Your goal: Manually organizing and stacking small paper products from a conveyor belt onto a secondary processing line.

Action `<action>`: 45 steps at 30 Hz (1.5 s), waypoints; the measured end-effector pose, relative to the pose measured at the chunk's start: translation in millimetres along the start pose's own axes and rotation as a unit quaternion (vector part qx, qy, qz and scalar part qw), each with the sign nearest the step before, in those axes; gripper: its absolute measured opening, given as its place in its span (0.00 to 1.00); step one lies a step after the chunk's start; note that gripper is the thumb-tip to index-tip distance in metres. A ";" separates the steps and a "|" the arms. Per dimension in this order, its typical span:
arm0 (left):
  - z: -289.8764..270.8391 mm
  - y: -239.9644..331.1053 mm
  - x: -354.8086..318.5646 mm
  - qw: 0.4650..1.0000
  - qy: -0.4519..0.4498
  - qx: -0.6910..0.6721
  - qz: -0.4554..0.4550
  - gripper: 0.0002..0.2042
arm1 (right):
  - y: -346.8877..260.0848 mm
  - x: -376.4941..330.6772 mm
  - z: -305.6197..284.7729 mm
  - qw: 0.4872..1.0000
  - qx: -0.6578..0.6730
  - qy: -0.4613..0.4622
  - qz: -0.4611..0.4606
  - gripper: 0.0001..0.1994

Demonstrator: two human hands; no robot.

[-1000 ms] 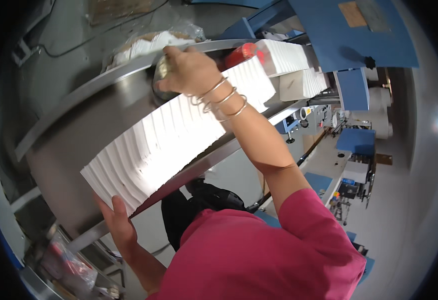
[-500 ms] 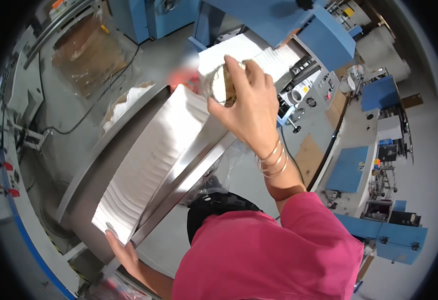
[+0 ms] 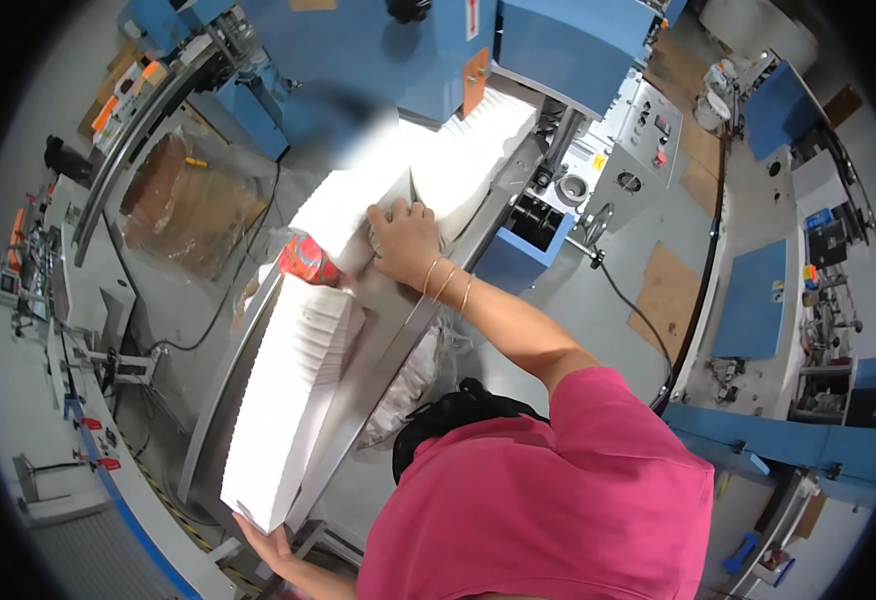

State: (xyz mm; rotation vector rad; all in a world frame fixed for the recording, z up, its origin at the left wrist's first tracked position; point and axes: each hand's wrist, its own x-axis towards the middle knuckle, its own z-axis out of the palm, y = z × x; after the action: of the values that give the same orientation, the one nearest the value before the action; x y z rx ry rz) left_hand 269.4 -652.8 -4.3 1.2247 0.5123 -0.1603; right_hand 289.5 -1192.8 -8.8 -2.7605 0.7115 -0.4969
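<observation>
A long stack of white, ridged-edged paper pieces (image 3: 283,390) lies lengthwise in a grey metal trough (image 3: 383,345). My left hand (image 3: 266,545) is closed around the stack's near lower end, its other fingers hidden below. Farther up the trough, my right hand (image 3: 405,240) is bent over between two more white stacks (image 3: 353,205). Its fingers are curled around a round see-through roll, which is almost wholly hidden under them. A red roll with a coloured pattern (image 3: 308,262) rests at the far end of the near stack.
Blue machine housings (image 3: 378,60) stand beyond the trough. At its right are a grey control panel (image 3: 648,130) and a blue bracket (image 3: 523,250). A plastic-wrapped brown bundle (image 3: 188,205) lies on the floor at the left, beside a black cable (image 3: 213,315).
My right hand has come down and to the left, from holding the round roll up above the trough to among the stacks. My left hand stays at the near stack's end. The view has shifted.
</observation>
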 end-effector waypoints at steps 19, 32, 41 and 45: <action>-2.3 10.4 13.7 0.992 -0.118 -0.006 -0.041 0.28 | -34.0 1.9 -1.5 0.855 0.425 -0.294 -0.038 0.32; -15.5 16.9 37.1 0.965 -0.123 0.184 -0.145 0.32 | -86.7 -4.9 81.0 0.859 0.341 -0.342 -0.173 0.40; -91.7 54.5 55.9 0.976 -0.147 0.106 -0.121 0.30 | -93.4 -66.9 54.0 0.724 0.494 -0.480 -0.038 0.40; -101.1 57.9 56.2 0.968 -0.170 0.105 -0.153 0.32 | -149.1 -71.9 22.3 0.730 0.490 -0.466 0.096 0.36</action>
State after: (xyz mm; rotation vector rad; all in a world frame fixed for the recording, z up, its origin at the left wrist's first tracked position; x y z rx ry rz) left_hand 311.8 -530.7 -5.0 1.2842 0.3880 -0.6907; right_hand 301.5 -1026.4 -0.7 -1.5400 0.2870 0.4698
